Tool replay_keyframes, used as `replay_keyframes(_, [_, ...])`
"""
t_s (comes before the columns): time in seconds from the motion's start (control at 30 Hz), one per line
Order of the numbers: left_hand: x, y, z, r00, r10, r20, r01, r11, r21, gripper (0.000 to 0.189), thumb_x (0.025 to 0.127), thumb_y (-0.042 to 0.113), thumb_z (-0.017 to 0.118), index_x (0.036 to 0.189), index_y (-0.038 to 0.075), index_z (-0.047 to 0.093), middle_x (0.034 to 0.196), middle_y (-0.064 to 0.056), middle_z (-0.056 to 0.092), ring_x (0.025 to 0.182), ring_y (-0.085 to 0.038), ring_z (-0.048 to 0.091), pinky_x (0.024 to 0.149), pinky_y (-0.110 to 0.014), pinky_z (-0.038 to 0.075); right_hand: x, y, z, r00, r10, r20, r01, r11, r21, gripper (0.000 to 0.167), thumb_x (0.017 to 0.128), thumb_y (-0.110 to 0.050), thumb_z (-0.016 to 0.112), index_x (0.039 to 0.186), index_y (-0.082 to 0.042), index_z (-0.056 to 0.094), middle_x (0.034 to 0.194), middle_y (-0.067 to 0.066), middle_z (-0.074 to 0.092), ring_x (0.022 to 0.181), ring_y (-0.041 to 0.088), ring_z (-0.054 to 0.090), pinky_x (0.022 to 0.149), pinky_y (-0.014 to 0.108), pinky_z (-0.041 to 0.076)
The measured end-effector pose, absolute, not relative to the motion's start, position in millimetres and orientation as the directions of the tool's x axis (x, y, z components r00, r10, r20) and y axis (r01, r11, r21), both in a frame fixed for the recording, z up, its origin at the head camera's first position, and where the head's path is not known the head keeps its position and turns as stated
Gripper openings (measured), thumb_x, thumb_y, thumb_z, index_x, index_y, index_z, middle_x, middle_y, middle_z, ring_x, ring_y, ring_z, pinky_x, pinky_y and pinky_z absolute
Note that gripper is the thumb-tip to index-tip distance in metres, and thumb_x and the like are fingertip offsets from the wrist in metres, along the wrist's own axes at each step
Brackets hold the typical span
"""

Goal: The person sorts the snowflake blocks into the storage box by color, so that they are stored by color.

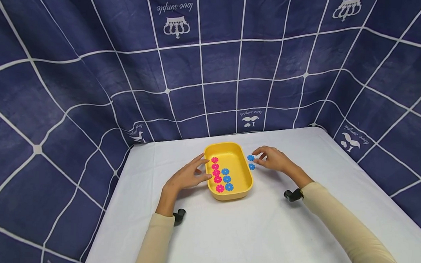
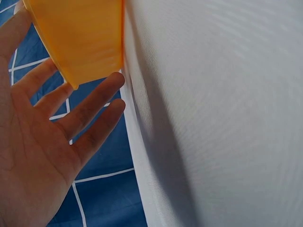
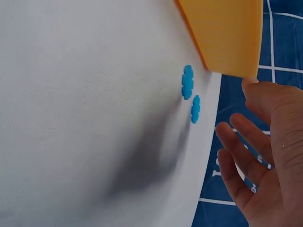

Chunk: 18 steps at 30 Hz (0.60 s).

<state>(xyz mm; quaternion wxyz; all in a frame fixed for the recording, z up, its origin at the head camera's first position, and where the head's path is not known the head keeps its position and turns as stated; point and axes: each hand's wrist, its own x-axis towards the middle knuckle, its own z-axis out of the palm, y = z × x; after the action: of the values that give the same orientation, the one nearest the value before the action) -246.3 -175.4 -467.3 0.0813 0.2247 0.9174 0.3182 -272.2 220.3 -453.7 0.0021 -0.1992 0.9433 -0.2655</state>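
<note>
A yellow rectangular tray (image 1: 238, 164) rests on the white cloth. Inside, a column of several pink flower-shaped discs (image 1: 216, 173) runs along its left side, beside three blue flower-shaped discs (image 1: 227, 179). My left hand (image 1: 186, 176) is at the tray's left wall, fingers spread and thumb overlapping the rim; nothing is pinched in it. Off the tray's right side, two more blue discs (image 1: 252, 166) lie on the cloth. Around them hovers my right hand (image 1: 273, 159), fingers loosely bent. In the right wrist view both loose discs (image 3: 188, 82) lie apart from the fingers.
White cloth (image 1: 223, 238) covers the tabletop. Dark blue fabric with white grid lines (image 1: 219, 96) hangs behind and on both sides. A small black device (image 1: 293, 195) is strapped at the right wrist, another (image 1: 179, 216) at the left.
</note>
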Motion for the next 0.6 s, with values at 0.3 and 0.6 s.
replay_keyframes(0.3, [-246.3, -175.6, -467.0, -0.885, 0.465, -0.005, 0.363, 0.698, 0.618, 0.079, 0.095, 0.062, 0.074, 0.160, 0.024, 0.053, 0.179, 0.008, 0.023, 0.126, -0.023, 0.069, 0.111, -0.053, 0.053, -273.8, 216.2, -462.0, -0.925, -0.378, 0.036, -0.345, 0.795, -0.500, 0.039, 0.100, -0.027, 0.079, 0.132, -0.006, 0.074, 0.129, 0.010, 0.075, 0.110, 0.028, 0.072, 0.092, 0.046, 0.062])
replay_keyframes(0.6, [-247.6, -175.7, -468.6, -0.886, 0.464, 0.006, 0.367, 0.692, 0.622, 0.077, 0.095, 0.060, 0.075, 0.160, 0.023, 0.054, 0.178, 0.008, 0.025, 0.125, -0.023, 0.069, 0.111, -0.053, 0.053, -277.7, 212.8, -469.9, -0.915, -0.403, -0.005, -0.356, 0.814, -0.459, 0.035, 0.097, -0.024, 0.080, 0.128, -0.007, 0.076, 0.124, 0.009, 0.076, 0.107, 0.026, 0.071, 0.097, 0.049, 0.060])
